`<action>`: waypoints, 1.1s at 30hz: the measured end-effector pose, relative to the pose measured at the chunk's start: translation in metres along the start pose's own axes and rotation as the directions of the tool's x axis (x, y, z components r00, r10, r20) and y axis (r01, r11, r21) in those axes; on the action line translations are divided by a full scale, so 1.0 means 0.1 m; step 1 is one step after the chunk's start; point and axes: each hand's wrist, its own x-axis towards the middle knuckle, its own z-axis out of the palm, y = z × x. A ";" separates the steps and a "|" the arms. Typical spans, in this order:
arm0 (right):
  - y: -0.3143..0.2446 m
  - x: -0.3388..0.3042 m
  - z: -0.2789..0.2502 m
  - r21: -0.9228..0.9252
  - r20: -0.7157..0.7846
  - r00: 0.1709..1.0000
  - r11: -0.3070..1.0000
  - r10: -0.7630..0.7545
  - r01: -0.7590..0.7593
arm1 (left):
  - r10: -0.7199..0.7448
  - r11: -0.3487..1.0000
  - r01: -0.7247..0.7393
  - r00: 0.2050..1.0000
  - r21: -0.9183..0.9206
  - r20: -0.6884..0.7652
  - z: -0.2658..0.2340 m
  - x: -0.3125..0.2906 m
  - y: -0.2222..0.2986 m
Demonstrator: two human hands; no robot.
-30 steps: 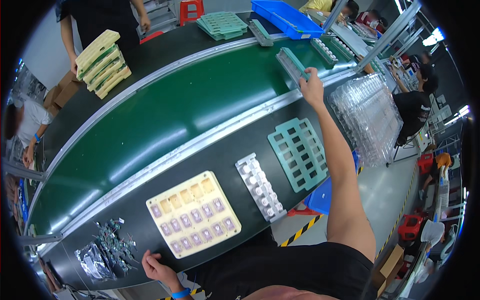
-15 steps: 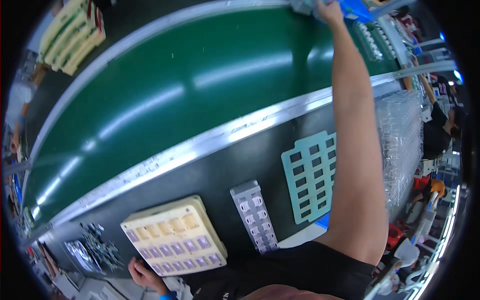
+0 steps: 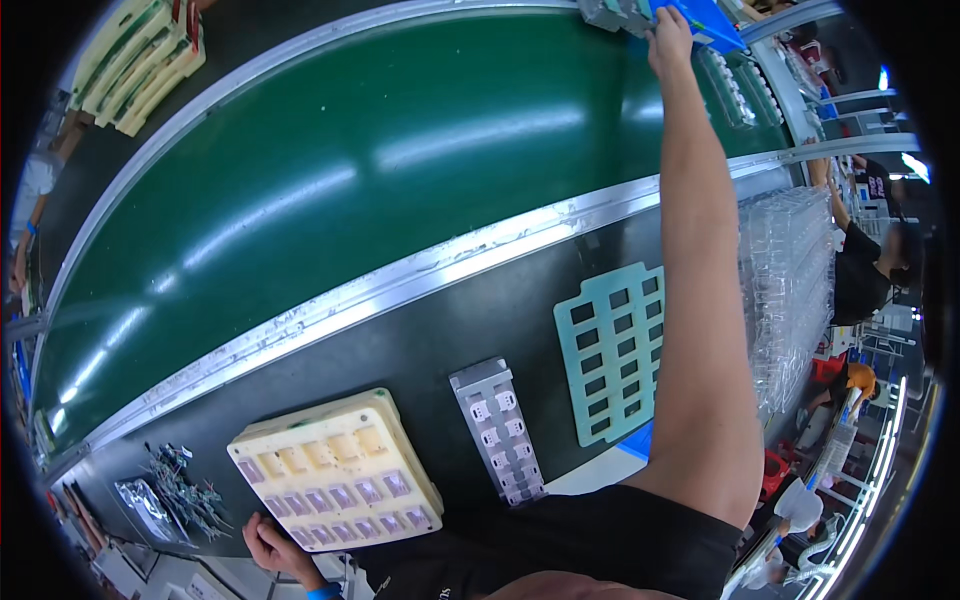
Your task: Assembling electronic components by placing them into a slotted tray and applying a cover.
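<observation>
My left hand rests at the lower left corner of a thick cream tray, its fingers curled; whatever they hold, if anything, is hidden. Purple-grey pieces fill the tray's two nearer rows and one pocket of the far row. My right arm stretches far across the green belt. At its end my right hand has closed fingers by a blue bin and grey block-like holders; what is in the fingers I cannot make out. A grey strip holder with paired light pieces lies right of the tray.
A pale green frame with square openings lies partly behind my right arm. Stacked clear plastic trays stand to the right. Dark loose parts lie at the left. A metal rail borders the green belt. Other people work at both sides.
The whole view has shifted slightly left. My right hand has drawn a little nearer, and the grey holders beside it show more clearly. My left hand stays beside the cream tray.
</observation>
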 end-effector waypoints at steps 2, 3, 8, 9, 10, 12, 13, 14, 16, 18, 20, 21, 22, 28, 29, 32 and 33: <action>0.14 -0.10 0.16 -0.287 -0.309 0.914 0.942 -0.261 0.172 | 0.002 1.000 -0.002 1.000 -0.017 0.025 -0.01 0.03 -0.02; 0.12 -0.12 0.22 -0.288 -0.307 0.914 0.941 -0.265 0.176 | 0.001 1.000 -0.001 1.000 -0.001 0.026 -0.01 0.03 0.00; 0.12 -0.30 0.62 -0.095 -0.363 0.931 0.995 -0.025 -0.011 | 0.035 0.996 -0.037 0.999 0.083 0.033 -0.05 0.04 -0.02; 0.09 -0.31 0.70 -0.082 -0.322 0.947 0.997 -0.012 -0.016 | 0.034 0.996 -0.036 0.999 0.085 0.030 -0.05 0.03 0.01; 0.08 -0.39 0.73 -0.116 -0.268 0.963 0.993 -0.008 -0.024 | 0.039 0.995 -0.041 0.999 0.090 0.028 -0.03 0.01 0.04; 0.00 -0.61 0.70 -0.129 -0.237 0.972 0.991 -0.004 -0.027 | 0.062 0.997 -0.064 0.998 0.045 0.031 -0.02 0.03 0.02; -0.07 -0.71 0.66 -0.145 -0.205 0.979 0.989 0.002 -0.032 | 0.037 0.999 -0.038 0.998 0.022 0.047 0.00 0.07 0.07; -0.22 -0.82 0.59 -0.196 -0.179 0.984 0.980 -0.022 -0.013 | 0.087 0.996 -0.088 0.996 0.019 0.032 0.09 0.08 0.12; -0.28 -1.39 0.88 -0.259 -0.129 0.991 0.966 -0.020 -0.014 | 0.090 0.996 -0.090 0.996 0.018 0.029 0.00 0.06 0.09; -0.55 -2.03 1.01 -0.312 -0.034 0.999 0.950 -0.021 0.009 | 0.091 0.996 -0.090 0.995 -0.024 0.051 0.05 0.10 0.12; -0.48 -2.78 1.14 -0.443 0.021 0.999 0.896 -0.026 0.033 | 0.094 0.995 -0.092 0.995 -0.036 0.044 -0.01 0.08 0.13; -0.53 -3.22 1.27 -0.517 0.052 0.997 0.853 -0.054 0.073 | 0.117 0.991 -0.114 0.992 -0.074 0.044 0.02 0.09 0.13; -0.60 -3.67 1.42 -0.548 0.068 0.998 0.835 -0.011 0.047 | 0.120 0.989 -0.115 0.991 -0.090 0.052 0.00 0.10 0.12; -0.67 -5.51 1.71 -0.694 0.218 0.953 0.720 0.209 0.001 | 0.166 0.945 -0.120 0.977 -0.303 0.132 0.05 0.13 0.15; -0.57 -5.66 1.73 -0.736 0.274 0.945 0.672 0.178 0.086 | 0.184 0.935 -0.131 0.974 -0.329 0.135 0.04 0.13 0.13; -0.32 -5.87 1.89 -0.766 0.298 0.941 0.628 0.163 0.134 | 0.214 0.906 -0.143 0.967 -0.399 0.140 0.00 0.11 0.11; -0.26 -5.90 1.98 -0.736 0.264 0.956 0.667 0.129 0.113 | 0.215 0.892 -0.139 0.968 -0.431 0.132 -0.03 0.11 0.10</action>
